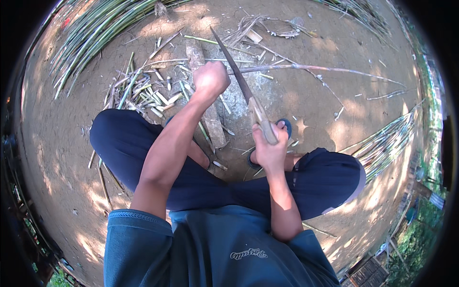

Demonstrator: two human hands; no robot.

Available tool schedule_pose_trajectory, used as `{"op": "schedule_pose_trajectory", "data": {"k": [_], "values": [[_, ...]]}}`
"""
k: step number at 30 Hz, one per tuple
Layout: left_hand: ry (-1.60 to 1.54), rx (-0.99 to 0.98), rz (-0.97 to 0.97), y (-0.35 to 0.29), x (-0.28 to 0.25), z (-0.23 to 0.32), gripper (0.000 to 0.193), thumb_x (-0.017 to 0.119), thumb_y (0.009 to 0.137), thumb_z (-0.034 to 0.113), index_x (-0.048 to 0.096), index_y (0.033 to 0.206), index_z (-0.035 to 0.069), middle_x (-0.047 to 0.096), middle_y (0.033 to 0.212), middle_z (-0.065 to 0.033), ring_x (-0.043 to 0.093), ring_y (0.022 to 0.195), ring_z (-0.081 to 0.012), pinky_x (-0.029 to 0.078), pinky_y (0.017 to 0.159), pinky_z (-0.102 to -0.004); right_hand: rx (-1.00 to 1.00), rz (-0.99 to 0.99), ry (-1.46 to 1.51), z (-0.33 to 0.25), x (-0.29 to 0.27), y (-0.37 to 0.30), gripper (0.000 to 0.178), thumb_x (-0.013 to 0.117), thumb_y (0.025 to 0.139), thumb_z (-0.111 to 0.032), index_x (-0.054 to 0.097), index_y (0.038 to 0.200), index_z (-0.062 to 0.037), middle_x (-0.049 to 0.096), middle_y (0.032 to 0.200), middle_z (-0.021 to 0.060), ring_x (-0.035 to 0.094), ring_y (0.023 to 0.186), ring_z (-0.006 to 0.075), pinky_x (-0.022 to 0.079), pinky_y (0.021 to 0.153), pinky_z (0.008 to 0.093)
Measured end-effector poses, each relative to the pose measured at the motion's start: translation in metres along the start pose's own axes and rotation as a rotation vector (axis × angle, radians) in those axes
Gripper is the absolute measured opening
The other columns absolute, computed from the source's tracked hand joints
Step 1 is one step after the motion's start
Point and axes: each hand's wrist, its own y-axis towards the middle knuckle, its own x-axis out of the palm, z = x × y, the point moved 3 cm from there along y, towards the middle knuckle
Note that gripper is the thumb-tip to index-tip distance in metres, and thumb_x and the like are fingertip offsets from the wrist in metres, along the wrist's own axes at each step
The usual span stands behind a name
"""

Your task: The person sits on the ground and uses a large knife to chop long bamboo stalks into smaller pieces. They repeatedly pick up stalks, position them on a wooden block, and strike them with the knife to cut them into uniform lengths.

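Observation:
My left hand (211, 78) is closed in a fist around a long thin cane stalk (306, 66), which runs out to the right and tapers. My right hand (271, 149) grips the pale wooden handle of a machete (240, 75). Its long dark blade points away and to the left. In view the blade crosses the stalk just right of my left fist; whether they touch I cannot tell. Under my left forearm a worn wooden plank (216, 125) lies on the ground, partly hidden by the hand and arm.
Short cut cane pieces (155, 98) lie heaped left of the plank. Bundles of long green canes lie at the far left (98, 36), far right (366, 16) and right (389, 143). Dry twigs (253, 28) are scattered beyond. My sandalled foot (285, 125) is near the machete handle.

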Motion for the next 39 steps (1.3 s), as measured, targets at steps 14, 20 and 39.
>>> {"op": "schedule_pose_trajectory", "data": {"k": [14,20,39], "values": [[0.013,-0.198,-0.026,0.003,-0.008,-0.009,0.02,0.06,0.081,0.014,0.075,0.094,0.01,0.071,0.092,-0.018,0.07,0.088,-0.0341,0.055,0.081,-0.0428,-0.312,0.071,-0.087,-0.008,0.001,-0.017,0.009,0.067,0.08,-0.007,0.063,0.079,0.001,0.059,0.06,0.0094,0.053,0.052,0.0136,0.04,0.05,0.0315],[0.003,0.062,-0.1,0.006,0.005,0.002,0.021,0.061,0.077,0.014,0.074,0.09,0.006,0.071,0.09,-0.0214,0.07,0.085,-0.0365,0.055,0.079,-0.0447,0.032,0.008,-0.029,0.003,0.002,0.003,0.008,0.068,0.081,-0.006,0.065,0.084,0.0011,0.057,0.059,0.0039,0.056,0.058,0.0076,0.043,0.054,0.0265],[0.037,0.115,-0.091,-0.019,0.007,0.022,0.023,0.056,0.079,0.009,0.076,0.09,0.007,0.071,0.086,-0.02,0.071,0.084,-0.0343,0.056,0.08,-0.0438,0.003,0.102,-0.063,0.011,0.001,0.013,0.013,0.066,0.085,-0.01,0.063,0.078,0.0009,0.057,0.059,0.0017,0.047,0.053,0.0068,0.039,0.05,0.0288]]}}
